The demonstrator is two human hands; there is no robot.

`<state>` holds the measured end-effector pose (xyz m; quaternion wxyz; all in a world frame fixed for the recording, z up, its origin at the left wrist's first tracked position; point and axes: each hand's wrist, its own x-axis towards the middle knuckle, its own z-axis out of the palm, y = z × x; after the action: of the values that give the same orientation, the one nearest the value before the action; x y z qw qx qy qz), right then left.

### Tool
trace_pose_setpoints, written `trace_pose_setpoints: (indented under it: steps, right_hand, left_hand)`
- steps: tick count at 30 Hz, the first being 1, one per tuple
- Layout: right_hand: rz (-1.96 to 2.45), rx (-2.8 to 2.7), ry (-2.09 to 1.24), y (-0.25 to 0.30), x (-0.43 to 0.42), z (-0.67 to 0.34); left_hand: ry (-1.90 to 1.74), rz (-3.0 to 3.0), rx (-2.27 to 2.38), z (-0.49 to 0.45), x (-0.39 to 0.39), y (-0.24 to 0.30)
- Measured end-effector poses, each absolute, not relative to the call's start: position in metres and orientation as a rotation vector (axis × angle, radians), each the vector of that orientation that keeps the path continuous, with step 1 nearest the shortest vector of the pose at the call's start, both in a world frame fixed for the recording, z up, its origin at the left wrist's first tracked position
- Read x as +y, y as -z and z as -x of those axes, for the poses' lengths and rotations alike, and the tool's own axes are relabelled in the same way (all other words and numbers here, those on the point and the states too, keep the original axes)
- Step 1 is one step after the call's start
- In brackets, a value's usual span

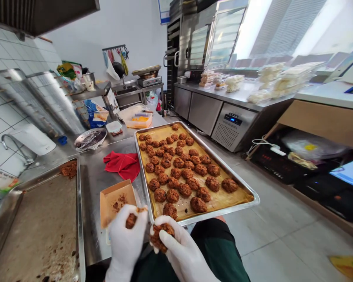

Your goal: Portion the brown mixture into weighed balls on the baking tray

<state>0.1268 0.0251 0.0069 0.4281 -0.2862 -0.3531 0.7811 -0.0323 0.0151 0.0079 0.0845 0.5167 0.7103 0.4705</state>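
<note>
White gloves cover both of my hands. My left hand (pixel 126 235) curls its fingers around a small brown lump (pixel 131 221) of crumbly mixture, over the near edge of a brown paper box (pixel 117 194) with loose crumbs in it. Close beside it, my right hand (pixel 181 244) grips a larger rough brown ball (pixel 162 236) between thumb and fingers. Just beyond my hands lies a metal baking tray (pixel 247 203) lined with yellowish paper. Rows of similar brown balls (pixel 184 190) cover much of it, with bare paper toward the near right corner.
At the left a large tray (pixel 26 235) holds scattered crumbs and a small heap of brown mixture (pixel 68 169). A red cloth (pixel 122 164) lies between the trays. Behind it are a plastic-covered bowl (pixel 90 139) and a plastic container (pixel 138 118). A steel counter (pixel 206 111) runs along the right.
</note>
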Motion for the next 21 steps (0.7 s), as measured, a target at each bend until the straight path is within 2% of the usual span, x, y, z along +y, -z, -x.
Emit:
trace_pose_setpoints:
  steps: [3,9,13,17,21]
  right_hand:
    - [0.655,-0.735,-2.031,-0.01,0.029,-0.132]
    - [0.565,-0.441,-2.14,-0.002,0.031,-0.133]
    - [0.639,-0.38,-2.092,0.006,0.032,-0.132]
    - [0.688,-0.463,-2.083,0.003,0.037,-0.133]
    - [0.732,-0.579,-2.093,0.002,0.041,-0.13]
  left_hand:
    - [-1.324,-1.528,2.149,0.071,0.031,-0.013]
    - [-0.813,-2.033,2.125,0.136,0.051,-0.006]
    - [-0.939,-1.865,2.328,0.154,0.033,-0.019]
    - [-1.151,-1.728,2.35,0.111,0.003,-0.029]
    - [-1.087,-2.05,1.994,0.031,-0.017,-0.007]
